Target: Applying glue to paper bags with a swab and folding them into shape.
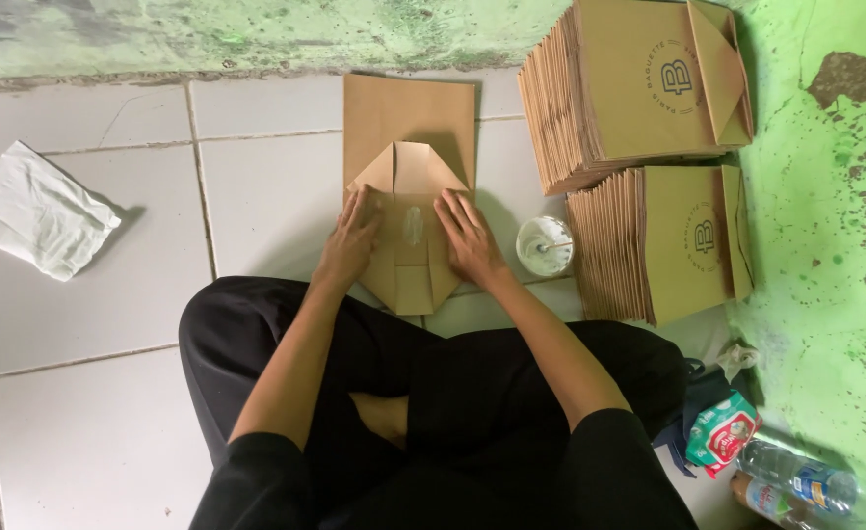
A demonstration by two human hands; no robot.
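White tiles [109,304]: both hands [354,236] flatten brown bag [408,128].

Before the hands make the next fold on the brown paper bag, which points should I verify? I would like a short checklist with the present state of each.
1. Left hand flat on the left flap of the brown paper bag: ok.
2. Right hand flat on the right flap: ok.
3. Glue patch on the middle strip is uncovered between both hands: ok.
4. Whether the glue is wet enough: cannot tell.
5. Small round glue cup stands on the floor tile beside the right hand, apart from the bag: ok.
6. Stacks of finished bags lie to the right, clear of the working bag: ok.
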